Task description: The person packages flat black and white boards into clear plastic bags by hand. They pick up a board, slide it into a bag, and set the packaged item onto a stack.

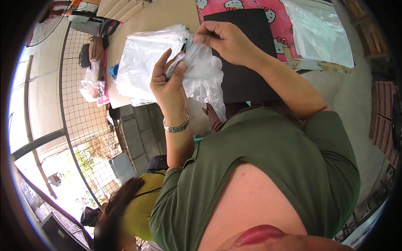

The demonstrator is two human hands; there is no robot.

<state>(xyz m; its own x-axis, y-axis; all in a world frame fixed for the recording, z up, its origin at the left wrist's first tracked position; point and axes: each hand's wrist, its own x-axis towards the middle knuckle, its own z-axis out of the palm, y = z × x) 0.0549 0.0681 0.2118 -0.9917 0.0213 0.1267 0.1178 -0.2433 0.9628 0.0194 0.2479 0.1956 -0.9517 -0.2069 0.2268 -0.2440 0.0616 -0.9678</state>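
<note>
Clear bag [204,75], lg. axis twd torso [259,138]

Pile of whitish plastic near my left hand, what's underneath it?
A tan surface shows past the left and upper edges of the pile, so the pile probably rests on it. Whatever lies directly beneath is covered.

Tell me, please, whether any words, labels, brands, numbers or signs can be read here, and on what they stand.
None can be read.
Held clear plastic and stacked plastic sheets: no legible print.
Pink cloth: cartoon figures, no legible words.
Far background: too small or blurred to tell.
</note>
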